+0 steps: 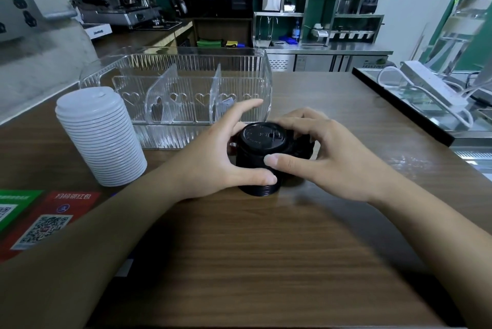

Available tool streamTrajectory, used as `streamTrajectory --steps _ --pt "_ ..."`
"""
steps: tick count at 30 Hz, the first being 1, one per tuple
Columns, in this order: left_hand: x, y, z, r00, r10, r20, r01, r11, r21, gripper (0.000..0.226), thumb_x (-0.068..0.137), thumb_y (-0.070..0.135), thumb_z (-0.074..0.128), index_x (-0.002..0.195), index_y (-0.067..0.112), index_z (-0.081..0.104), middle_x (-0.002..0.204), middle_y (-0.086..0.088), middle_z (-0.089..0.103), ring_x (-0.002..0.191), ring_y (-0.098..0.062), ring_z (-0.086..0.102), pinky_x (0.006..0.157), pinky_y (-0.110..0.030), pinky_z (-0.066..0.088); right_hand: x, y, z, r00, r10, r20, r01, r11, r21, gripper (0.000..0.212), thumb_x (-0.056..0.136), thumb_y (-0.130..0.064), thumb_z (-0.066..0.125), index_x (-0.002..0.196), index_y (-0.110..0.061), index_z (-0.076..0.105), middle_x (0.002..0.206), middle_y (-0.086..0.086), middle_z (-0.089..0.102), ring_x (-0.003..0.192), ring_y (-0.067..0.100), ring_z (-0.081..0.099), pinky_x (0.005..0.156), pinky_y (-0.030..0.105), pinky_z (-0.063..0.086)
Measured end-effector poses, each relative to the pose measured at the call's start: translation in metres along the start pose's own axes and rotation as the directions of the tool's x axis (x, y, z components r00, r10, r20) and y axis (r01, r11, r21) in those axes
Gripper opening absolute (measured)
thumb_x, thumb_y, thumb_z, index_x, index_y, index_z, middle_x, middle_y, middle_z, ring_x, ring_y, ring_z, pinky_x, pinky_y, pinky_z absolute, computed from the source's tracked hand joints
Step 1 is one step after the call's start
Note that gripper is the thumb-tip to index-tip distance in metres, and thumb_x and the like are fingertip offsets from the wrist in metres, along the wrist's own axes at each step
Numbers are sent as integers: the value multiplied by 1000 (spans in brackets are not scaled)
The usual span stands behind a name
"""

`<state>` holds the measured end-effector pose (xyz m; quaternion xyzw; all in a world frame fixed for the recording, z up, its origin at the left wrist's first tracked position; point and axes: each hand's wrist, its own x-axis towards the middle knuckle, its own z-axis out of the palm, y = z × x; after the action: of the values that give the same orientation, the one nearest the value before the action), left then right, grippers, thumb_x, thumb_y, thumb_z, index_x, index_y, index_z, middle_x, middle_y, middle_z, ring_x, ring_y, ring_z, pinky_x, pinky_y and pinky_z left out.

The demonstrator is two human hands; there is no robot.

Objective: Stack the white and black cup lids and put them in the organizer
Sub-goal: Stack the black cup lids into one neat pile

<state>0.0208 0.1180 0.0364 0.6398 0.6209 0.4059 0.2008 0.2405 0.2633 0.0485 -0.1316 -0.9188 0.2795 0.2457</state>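
black lid stack | gripped by left hand, right hand | on counter

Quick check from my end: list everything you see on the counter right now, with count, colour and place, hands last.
black lid stack: one stack, black, centre of the counter, in front of the organizer
white lid stack: one stack, white, left of the black one, beside the organizer's left end
organizer: one, clear plastic, behind both stacks, with dividers; no lids inside
QR cards: two, red and green, near left edge
counter: one, brown wood grain
power strip: one, white, far right
left hand: grips the black stack's left side
right hand: grips its right side
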Motion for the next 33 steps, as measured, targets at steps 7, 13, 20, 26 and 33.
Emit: streamTrajectory --steps 7,13,20,26,33 --pt "-1 0 1 1000 1 13 -1 1000 -30 119 80 44 105 170 61 28 144 14 76 142 -9 69 129 -50 48 -2 -5 0 996 -19 -84 18 1000 -6 59 95 -52 79 149 -31 66 131 -21 68 129 7 60 109 22 44" --pt "0 -1 -1 999 -20 34 22 998 -53 117 86 26 103 173 54 28 143 10 77 134 -13 75 126 -50 51 1 -1 -4 1000 13 -16 -11 993 119 54 96 -37 83 147 -25 70 138 -18 74 134 -2 64 116 24 48" --pt "0 -2 0 999 -42 9 42 998 -54 116 82 28 106 171 52 34 140 11 79 131 -13 77 125 -51 52 0 -6 -4 998 34 -56 -27 992 120 50 91 -37 88 139 -28 75 123 -18 80 120 -2 71 107 20 52" --pt "-1 -1 0 999 -34 -4 34 999 -31 108 78 44 106 162 61 40 142 13 77 142 -12 69 127 -51 50 -1 -13 0 987 69 -147 -59 996 72 55 78 -52 92 128 -33 80 112 -21 80 110 -2 71 100 18 53" --pt "-1 1 1 999 -50 -11 50 999 -13 103 79 45 105 160 60 42 139 16 77 136 -9 73 123 -51 53 -1 -14 5 977 102 -187 -90 993 72 66 74 -55 95 132 -31 74 120 -21 79 119 -12 68 104 12 49"
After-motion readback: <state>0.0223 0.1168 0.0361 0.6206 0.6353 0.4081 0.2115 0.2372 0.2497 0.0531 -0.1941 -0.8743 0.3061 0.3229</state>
